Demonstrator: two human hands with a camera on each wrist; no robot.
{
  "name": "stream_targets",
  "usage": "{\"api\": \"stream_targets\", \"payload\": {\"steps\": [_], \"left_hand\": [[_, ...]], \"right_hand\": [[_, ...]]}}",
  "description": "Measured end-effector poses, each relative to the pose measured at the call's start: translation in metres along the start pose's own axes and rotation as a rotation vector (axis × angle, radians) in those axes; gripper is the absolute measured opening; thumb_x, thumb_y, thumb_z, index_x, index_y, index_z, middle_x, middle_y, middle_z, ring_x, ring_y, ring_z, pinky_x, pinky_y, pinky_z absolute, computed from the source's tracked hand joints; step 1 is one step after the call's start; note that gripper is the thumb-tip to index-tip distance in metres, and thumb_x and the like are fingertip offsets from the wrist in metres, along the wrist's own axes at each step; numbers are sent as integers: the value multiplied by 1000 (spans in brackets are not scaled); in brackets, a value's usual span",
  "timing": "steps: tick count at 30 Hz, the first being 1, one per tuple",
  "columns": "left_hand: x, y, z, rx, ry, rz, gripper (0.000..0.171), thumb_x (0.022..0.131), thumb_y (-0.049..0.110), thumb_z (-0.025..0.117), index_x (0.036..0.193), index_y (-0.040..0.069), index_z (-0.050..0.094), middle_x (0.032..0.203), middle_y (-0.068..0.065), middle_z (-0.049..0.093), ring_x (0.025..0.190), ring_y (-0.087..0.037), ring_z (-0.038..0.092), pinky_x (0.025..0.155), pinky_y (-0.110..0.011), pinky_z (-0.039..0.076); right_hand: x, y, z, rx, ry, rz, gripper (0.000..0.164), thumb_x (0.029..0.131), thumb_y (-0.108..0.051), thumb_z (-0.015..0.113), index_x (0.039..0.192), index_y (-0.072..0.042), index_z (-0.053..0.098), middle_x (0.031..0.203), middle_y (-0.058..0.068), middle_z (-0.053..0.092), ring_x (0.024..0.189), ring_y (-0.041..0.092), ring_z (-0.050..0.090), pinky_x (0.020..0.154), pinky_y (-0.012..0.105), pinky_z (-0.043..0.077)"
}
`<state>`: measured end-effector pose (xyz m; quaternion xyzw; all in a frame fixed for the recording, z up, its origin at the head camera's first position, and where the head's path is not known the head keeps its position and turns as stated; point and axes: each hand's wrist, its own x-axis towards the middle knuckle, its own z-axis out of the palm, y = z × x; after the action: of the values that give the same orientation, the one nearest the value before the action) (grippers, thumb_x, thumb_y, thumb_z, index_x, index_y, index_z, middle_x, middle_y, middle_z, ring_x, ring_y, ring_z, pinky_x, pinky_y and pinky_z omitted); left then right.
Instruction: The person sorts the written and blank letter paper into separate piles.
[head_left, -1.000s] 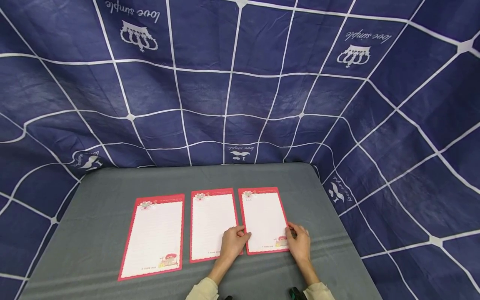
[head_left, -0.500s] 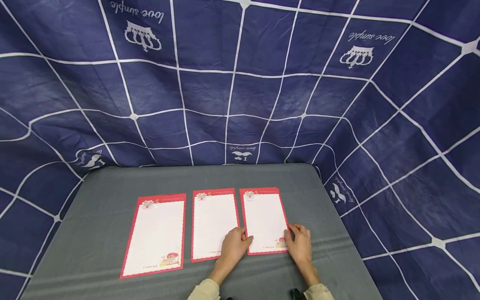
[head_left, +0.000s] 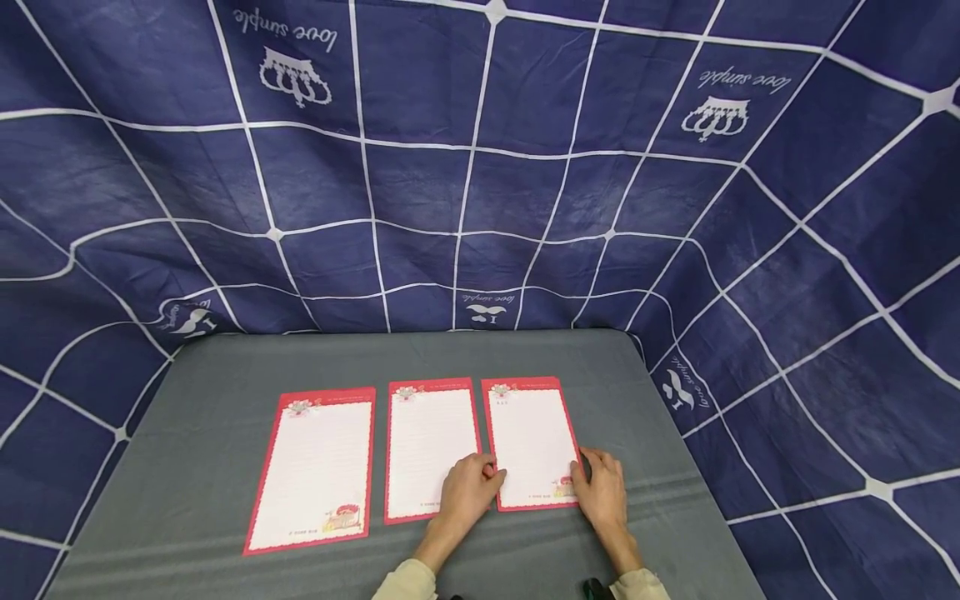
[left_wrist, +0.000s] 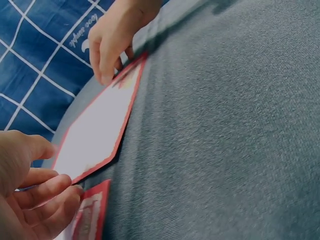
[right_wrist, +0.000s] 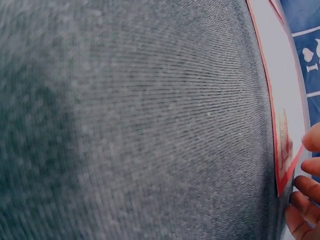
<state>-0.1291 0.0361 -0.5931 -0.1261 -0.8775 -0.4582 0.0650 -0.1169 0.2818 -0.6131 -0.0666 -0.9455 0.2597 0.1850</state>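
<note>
Three red-bordered sheets of letter paper lie side by side on a grey cloth-covered table [head_left: 187,467]. Both hands are at the right sheet [head_left: 528,442], near its lower corners. My left hand [head_left: 465,492] pinches its left edge, partly covering the lower right corner of the middle sheet [head_left: 431,450]. My right hand [head_left: 603,492] pinches the right edge, thumb towards the top face and fingers at the side. In the left wrist view the right sheet [left_wrist: 97,130] shows a dark shadow along its edge. Whether it is one sheet or several stacked cannot be told.
The left sheet [head_left: 315,475] lies apart from both hands, slightly slanted. A navy curtain [head_left: 420,192] with white grid lines hangs behind the table and along its sides. Pale sleeves [head_left: 408,579] show at the bottom edge.
The head view has shifted slightly, so the scene sits a little further right. Both hands stay at the right sheet's edges, with hardly any movement.
</note>
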Motion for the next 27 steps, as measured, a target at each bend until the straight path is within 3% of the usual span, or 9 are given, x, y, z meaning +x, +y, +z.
{"api": "stream_targets", "payload": {"steps": [6,10,13,17,22,27], "left_hand": [[0,4,-11,55,6,25,10,86,17,76,86,7,73,74,3,62,63,-4,53,56,-23,45],[-3,7,-23,99,19,30,19,86,18,76,97,4,75,87,-5,69,75,-17,64,62,-32,52],[-9,3,-32,143,56,41,26,84,19,78,103,2,74,99,-9,71,93,-25,68,75,-41,56],[-22,-9,-42,177,101,56,34,83,19,80,110,-1,70,113,-16,67,109,-33,63,91,-47,51],[-36,-25,-52,196,143,73,48,81,24,83,116,-4,67,123,-21,63,118,-39,57,102,-53,42],[-44,-42,-65,211,147,24,64,82,37,81,126,-5,62,135,-24,56,131,-41,46,111,-58,29]], "right_hand": [[1,-3,-2,2,-21,-6,36,90,-15,69,119,5,66,117,24,63,111,42,56,93,58,44],[-2,-11,3,47,22,-85,34,87,-10,71,116,6,67,116,23,65,110,42,58,93,57,45],[-6,-24,9,81,54,-159,33,84,-7,73,115,5,68,116,21,66,109,40,60,93,55,47],[-10,-43,21,93,39,-249,36,84,-7,75,117,3,68,119,18,65,113,35,59,94,52,47],[-15,-66,34,127,2,-331,39,85,-11,77,120,3,67,125,18,64,120,35,56,97,51,45],[-22,-85,46,190,-49,-378,43,87,-15,76,125,2,65,131,19,61,128,37,51,104,50,39]]}}
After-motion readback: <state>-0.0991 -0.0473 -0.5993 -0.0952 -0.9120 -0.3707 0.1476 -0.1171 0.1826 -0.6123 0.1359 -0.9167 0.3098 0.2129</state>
